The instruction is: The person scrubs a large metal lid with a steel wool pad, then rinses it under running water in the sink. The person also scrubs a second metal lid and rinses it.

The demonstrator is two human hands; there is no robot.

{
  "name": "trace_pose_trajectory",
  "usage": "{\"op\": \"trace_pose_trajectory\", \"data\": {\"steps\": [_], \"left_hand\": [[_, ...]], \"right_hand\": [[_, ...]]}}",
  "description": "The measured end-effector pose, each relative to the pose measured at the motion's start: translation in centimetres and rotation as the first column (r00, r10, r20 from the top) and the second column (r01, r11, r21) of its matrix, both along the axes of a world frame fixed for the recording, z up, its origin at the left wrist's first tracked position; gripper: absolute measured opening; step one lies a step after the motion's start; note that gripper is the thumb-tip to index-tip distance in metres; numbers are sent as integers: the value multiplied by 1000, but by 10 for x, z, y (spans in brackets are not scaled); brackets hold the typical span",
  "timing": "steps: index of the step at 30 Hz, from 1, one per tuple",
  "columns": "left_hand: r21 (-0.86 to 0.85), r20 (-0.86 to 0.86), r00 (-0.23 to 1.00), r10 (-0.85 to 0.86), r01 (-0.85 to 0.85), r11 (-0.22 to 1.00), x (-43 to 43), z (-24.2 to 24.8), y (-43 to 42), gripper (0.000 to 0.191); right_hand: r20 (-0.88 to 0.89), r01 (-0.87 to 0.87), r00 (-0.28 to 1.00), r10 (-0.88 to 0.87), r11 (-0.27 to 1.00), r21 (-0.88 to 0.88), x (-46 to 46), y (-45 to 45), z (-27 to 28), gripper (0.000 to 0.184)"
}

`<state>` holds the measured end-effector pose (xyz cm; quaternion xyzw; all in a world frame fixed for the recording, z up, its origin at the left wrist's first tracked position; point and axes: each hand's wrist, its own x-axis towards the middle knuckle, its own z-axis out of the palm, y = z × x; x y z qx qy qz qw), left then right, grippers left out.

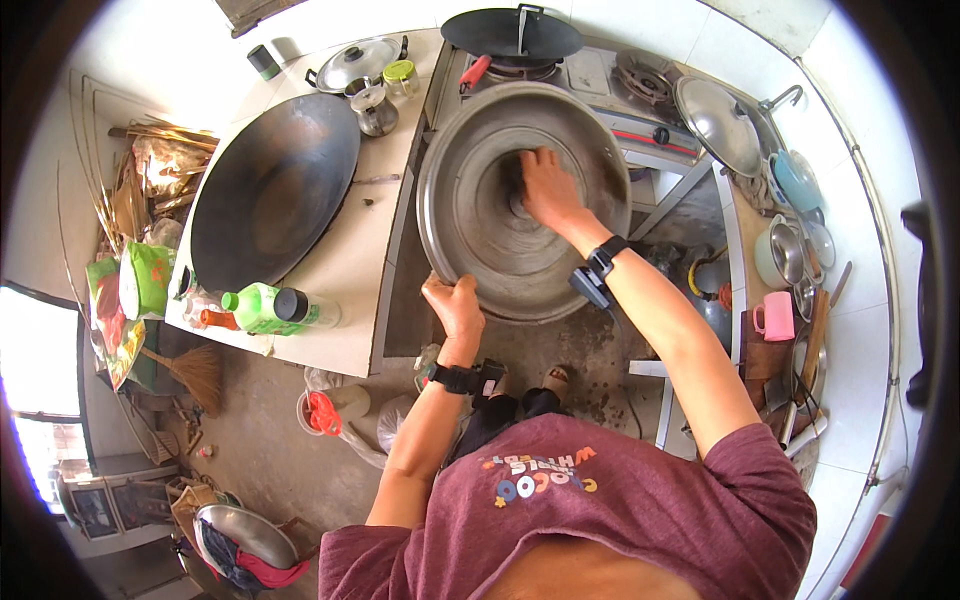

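A large round metal pot lid or basin (pixel 480 255) is held up in front of me, its hollow ringed side facing me. My left hand (pixel 456 306) grips its rim at the lower left, thumb on the near side. Deep inside the hollow, my right hand (pixel 549 187) reaches to the centre with curled fingers. Its fingertips lie against a dark patch there; whether they hold a scrubber or cloth is hidden. A band with a small dark device (pixel 591 286) sits on my right wrist, and another band (pixel 454 377) is on my left.
A big iron wok (pixel 277 195) occupies the left counter, with a green bottle (pixel 259 307) near its front edge. Behind is a gas stove (pixel 592 75) bearing a black wok (pixel 487 34). Along the right counter are a domed lid (pixel 716 124) and a pink mug (pixel 776 316).
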<state>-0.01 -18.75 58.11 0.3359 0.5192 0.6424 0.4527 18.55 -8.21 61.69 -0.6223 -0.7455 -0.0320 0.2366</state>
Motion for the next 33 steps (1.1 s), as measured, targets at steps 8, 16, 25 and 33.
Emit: {"op": "trace_pose_trajectory", "data": {"steps": [8, 16, 25, 33], "left_hand": [[6, 80, 997, -7, 7, 1000, 8, -13, 5, 13], [23, 5, 1000, -13, 13, 1000, 8, -10, -7, 15], [-32, -268, 956, -116, 112, 993, -4, -8, -2, 5], [111, -278, 954, -116, 152, 982, -8, 11, 3, 5]], "right_hand": [[92, -505, 858, 506, 863, -32, -70, -53, 2, 37], [-198, -305, 926, 322, 946, 110, -62, 7, 12, 24], [-385, -260, 890, 245, 966, 15, -77, -30, 15, 37], [-445, -334, 830, 338, 938, 90, -77, -59, 46, 45]]}}
